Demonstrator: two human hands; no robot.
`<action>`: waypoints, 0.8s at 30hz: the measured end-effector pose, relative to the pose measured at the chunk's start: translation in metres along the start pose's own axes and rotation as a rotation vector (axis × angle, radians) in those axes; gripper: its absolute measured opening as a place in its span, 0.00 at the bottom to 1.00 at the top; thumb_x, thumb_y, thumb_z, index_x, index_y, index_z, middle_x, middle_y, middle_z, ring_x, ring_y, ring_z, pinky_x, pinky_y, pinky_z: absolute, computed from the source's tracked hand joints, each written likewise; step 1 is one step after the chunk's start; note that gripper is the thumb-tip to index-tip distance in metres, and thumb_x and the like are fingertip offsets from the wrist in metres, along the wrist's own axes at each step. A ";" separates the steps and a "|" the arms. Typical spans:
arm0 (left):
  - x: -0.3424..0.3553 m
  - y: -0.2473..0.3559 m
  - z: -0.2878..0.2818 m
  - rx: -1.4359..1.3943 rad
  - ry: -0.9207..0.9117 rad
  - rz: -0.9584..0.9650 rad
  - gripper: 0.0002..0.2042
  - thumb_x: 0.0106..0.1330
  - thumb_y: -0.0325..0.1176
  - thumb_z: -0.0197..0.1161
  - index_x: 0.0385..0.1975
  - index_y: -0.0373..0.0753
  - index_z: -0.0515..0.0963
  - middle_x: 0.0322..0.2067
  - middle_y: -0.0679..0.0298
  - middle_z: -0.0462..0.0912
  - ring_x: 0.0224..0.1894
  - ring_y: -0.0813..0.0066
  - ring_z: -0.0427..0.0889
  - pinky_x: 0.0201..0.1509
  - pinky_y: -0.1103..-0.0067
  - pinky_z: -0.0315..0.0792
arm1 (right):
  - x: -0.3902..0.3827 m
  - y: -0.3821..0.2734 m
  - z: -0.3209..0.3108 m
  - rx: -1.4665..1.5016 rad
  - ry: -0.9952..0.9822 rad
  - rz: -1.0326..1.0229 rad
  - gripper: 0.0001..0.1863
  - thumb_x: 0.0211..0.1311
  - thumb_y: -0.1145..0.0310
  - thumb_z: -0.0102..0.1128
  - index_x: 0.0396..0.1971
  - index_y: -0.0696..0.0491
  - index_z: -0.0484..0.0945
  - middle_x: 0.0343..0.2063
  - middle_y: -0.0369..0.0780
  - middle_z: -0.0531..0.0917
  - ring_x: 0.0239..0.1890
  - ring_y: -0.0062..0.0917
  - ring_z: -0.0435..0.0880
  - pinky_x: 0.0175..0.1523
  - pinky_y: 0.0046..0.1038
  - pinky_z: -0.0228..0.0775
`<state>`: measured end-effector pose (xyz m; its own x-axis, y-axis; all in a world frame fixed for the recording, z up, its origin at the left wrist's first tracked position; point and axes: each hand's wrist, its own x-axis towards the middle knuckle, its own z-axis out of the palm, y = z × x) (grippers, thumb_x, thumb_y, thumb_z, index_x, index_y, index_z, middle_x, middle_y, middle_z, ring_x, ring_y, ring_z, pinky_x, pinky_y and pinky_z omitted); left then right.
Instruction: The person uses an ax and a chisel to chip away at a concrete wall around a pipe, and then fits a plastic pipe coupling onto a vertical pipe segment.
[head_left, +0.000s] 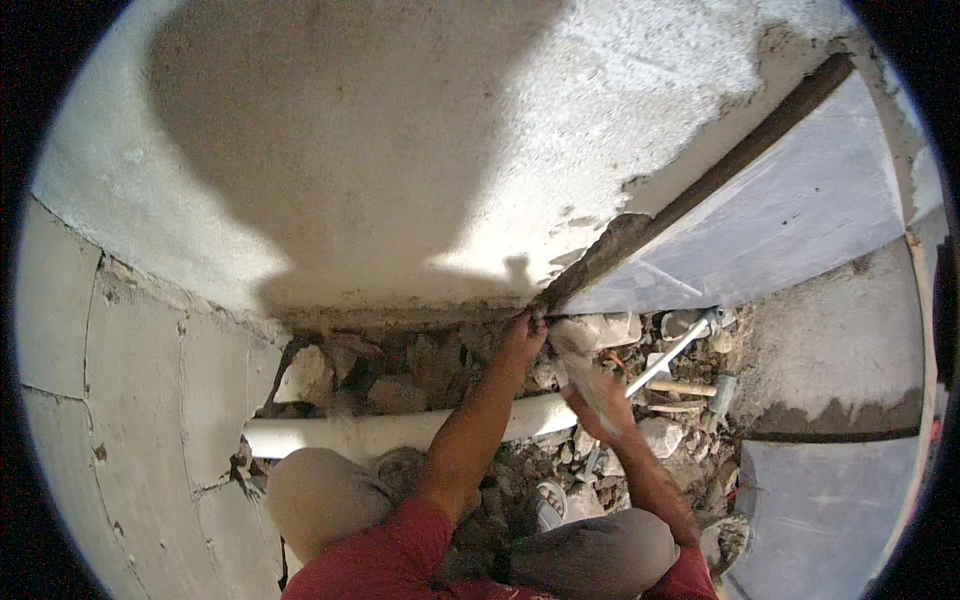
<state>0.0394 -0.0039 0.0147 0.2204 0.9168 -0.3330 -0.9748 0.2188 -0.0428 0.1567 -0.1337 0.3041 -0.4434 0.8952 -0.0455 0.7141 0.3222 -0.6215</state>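
Note:
My left hand (525, 338) is closed at the foot of the plastered wall (380, 200), by the lower corner of a bluish-grey panel (760, 210). Whatever its fingers grip is too small or hidden to make out. Just right of it, my right hand (600, 402) is wrapped round a pale, elongated tool (578, 365), smeared by motion; its far end lies close to my left hand, and its kind cannot be told. A broken-out dark groove (610, 255) runs along the panel's edge, up and right from my left hand.
A thick white pipe (340, 436) crosses the rubble (430, 365) under my left arm. A thin white pipe (670, 352) slants up on the right, beside a hammer (690, 387) with a wooden handle. Large slabs (150, 400) lie left; another bluish-grey panel (820, 510) stands lower right.

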 end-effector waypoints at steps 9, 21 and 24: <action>-0.035 -0.053 0.118 -0.017 0.181 -0.095 0.07 0.60 0.30 0.53 0.33 0.34 0.72 0.33 0.58 0.73 0.35 0.65 0.72 0.40 0.71 0.72 | 0.001 0.115 0.032 -0.165 -0.176 0.401 0.25 0.53 0.58 0.51 0.45 0.62 0.67 0.32 0.56 0.77 0.37 0.47 0.76 0.43 0.43 0.65; 0.000 -0.030 0.035 -0.122 0.131 -0.093 0.06 0.61 0.28 0.50 0.36 0.36 0.69 0.28 0.61 0.72 0.28 0.71 0.71 0.30 0.79 0.69 | 0.014 0.077 0.032 -0.069 -0.030 0.296 0.14 0.54 0.62 0.51 0.33 0.58 0.71 0.27 0.48 0.76 0.31 0.41 0.74 0.38 0.40 0.65; -0.007 -0.010 0.022 -0.065 0.128 -0.043 0.06 0.61 0.28 0.50 0.36 0.36 0.69 0.28 0.61 0.73 0.29 0.71 0.71 0.30 0.78 0.70 | 0.006 0.061 0.054 -0.077 -0.057 0.308 0.18 0.51 0.63 0.52 0.39 0.59 0.69 0.30 0.53 0.76 0.37 0.45 0.75 0.42 0.42 0.65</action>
<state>0.0483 -0.0055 0.0383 0.2598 0.8561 -0.4467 -0.9657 0.2309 -0.1191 0.1688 -0.1252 0.2236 -0.2279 0.9362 -0.2677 0.8576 0.0627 -0.5105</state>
